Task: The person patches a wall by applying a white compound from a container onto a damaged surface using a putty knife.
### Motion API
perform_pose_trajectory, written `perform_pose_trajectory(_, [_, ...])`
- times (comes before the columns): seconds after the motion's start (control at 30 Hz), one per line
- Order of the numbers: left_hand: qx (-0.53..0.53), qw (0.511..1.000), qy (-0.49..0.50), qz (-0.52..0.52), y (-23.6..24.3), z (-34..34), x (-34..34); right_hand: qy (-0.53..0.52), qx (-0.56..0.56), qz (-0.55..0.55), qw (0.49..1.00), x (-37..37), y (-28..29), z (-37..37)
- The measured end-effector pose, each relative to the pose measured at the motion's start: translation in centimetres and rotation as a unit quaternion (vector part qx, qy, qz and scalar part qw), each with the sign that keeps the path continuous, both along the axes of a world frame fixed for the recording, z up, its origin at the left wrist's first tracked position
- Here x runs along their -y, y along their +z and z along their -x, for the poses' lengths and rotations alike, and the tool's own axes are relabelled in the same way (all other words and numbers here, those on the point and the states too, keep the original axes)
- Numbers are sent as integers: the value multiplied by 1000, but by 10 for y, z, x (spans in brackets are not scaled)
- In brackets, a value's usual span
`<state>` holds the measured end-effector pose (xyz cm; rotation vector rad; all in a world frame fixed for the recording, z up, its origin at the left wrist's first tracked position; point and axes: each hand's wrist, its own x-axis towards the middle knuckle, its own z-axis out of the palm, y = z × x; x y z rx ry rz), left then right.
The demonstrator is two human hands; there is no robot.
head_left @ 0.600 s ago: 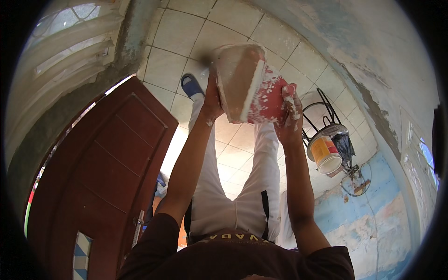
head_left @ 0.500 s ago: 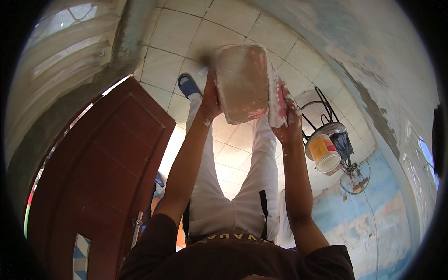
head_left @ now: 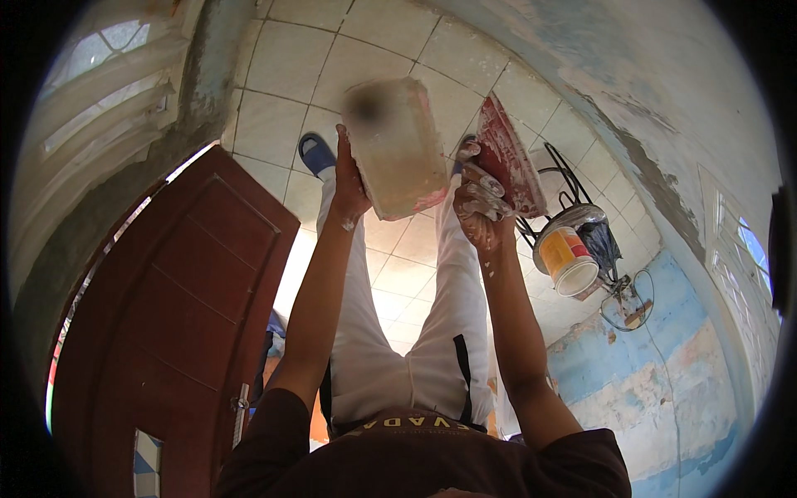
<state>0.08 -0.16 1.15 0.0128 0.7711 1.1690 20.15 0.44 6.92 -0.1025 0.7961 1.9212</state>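
Note:
My left hand (head_left: 350, 195) is closed on the left edge of a flat rectangular board (head_left: 397, 158). The board's broad face is brownish and smeared, with red patches at its lower right corner; a dark blur covers its upper left part. In my right hand (head_left: 484, 203) is a red plastering float (head_left: 511, 158), streaked with white plaster. The fingers of that hand are curled, coated in plaster, and hide the float's handle. A gap lies between the board and the float, both held up over the floor in front of my legs.
A stool (head_left: 588, 217) on the right bears a yellow and white bucket (head_left: 568, 264) and a black bag (head_left: 604, 253). At left hangs a brown door (head_left: 183, 324). Patchy plastered walls (head_left: 656, 100) enclose the tiled floor (head_left: 282, 58). A coiled wire hangs at right.
The red float has come away from the board's right edge, where it was pressed, and now stands apart to the right, turned at a slant. The board has shifted slightly left.

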Motion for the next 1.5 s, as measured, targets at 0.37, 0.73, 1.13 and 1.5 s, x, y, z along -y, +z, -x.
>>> perform_pose_trajectory(0.37, [60, 990, 31, 127, -50, 12, 21, 168, 813, -125, 544, 5, -103, -73])
perform_pose_trajectory(0.73, [-43, 981, 88, 169, -69, 22, 46, 17, 494, 129, 860, -173, -275, -139])
perform_pose_trajectory(1.13, [-46, 977, 62, 197, -85, -12, 53, -68, 376, -8, 924, -227, -132, -194])
perform_pose_trajectory(1.5, [-41, 973, 45, 222, -78, -24, 39, 5, 439, 120, 890, -167, -279, -187])
